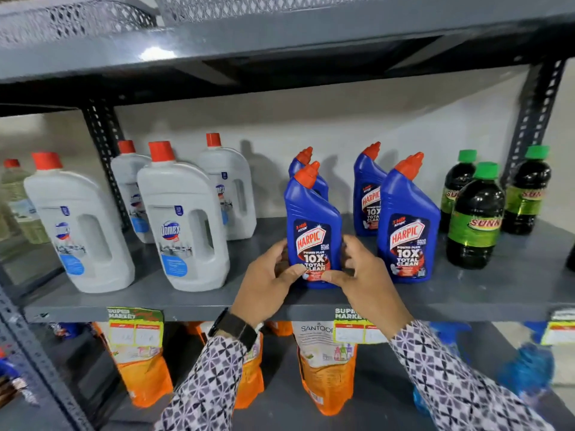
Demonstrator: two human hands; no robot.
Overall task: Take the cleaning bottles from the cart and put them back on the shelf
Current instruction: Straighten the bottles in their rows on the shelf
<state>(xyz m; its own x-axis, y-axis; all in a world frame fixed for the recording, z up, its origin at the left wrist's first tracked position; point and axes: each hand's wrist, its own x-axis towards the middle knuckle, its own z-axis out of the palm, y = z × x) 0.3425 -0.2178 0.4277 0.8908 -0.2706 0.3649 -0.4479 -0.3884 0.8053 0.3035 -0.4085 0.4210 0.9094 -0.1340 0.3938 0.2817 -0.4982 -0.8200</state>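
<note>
A blue Harpic bottle [312,219] with a red cap stands upright near the front of the grey shelf [193,298]. My left hand [269,279] grips its lower left side and my right hand [365,279] its lower right side, thumbs across the label. Another Harpic bottle [408,225] stands just to the right, and two more stand behind: one [306,169] directly behind the held bottle, one [368,194] at the back. The cart is out of view.
Several white Domex bottles [183,225] with red caps fill the shelf's left part. Dark bottles with green caps [474,219] stand at the right. A slotted upright post [105,157] stands at the back left. Orange refill pouches [326,368] stand on the lower shelf. Another shelf [280,42] hangs overhead.
</note>
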